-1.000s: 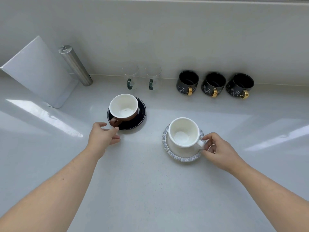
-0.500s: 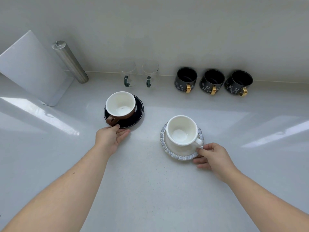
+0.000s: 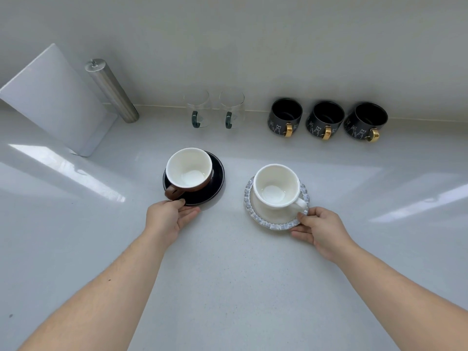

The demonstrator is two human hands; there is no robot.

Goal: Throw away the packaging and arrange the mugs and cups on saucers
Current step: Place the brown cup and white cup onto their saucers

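A brown cup with a white inside stands on a black saucer at centre left. My left hand grips that saucer's near edge, thumb on the rim beside the cup's handle. A white cup stands on a white saucer with a blue-grey frilled rim at centre right. My right hand pinches this saucer's near right rim, just under the cup's handle.
Along the back wall stand two clear glass mugs with dark handles and three black mugs with gold handles. A steel cylinder and a white board lean at the back left.
My right hand has dropped from the white cup's handle to the saucer's rim. My left hand has closed on the black saucer's edge. Both sets have slid a little.
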